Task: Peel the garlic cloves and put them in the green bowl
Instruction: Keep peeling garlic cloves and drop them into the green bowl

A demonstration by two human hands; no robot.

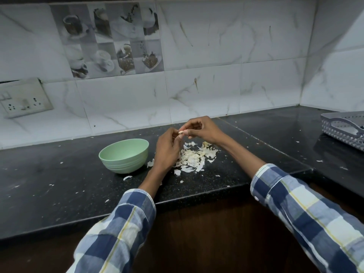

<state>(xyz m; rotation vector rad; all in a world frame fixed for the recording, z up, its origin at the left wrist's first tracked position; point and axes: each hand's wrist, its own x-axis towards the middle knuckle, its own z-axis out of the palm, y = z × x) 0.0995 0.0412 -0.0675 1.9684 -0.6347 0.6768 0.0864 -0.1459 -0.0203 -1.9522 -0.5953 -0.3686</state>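
Black speckled countertop [59,174] spans frame centre. Green bowl [124,155] upright, left of centre. Pile of garlic skins [194,157] just right of bowl, loose flakes scattered around. Grey perforated basket [344,131] at right edge.

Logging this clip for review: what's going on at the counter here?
A person in a checked shirt is peeling garlic at a black counter. The left hand and right hand pinch one garlic clove between their fingertips, above a pile of peeled skins. The green bowl stands just left of the hands; its inside is hidden from this angle. A grey basket sits far right.
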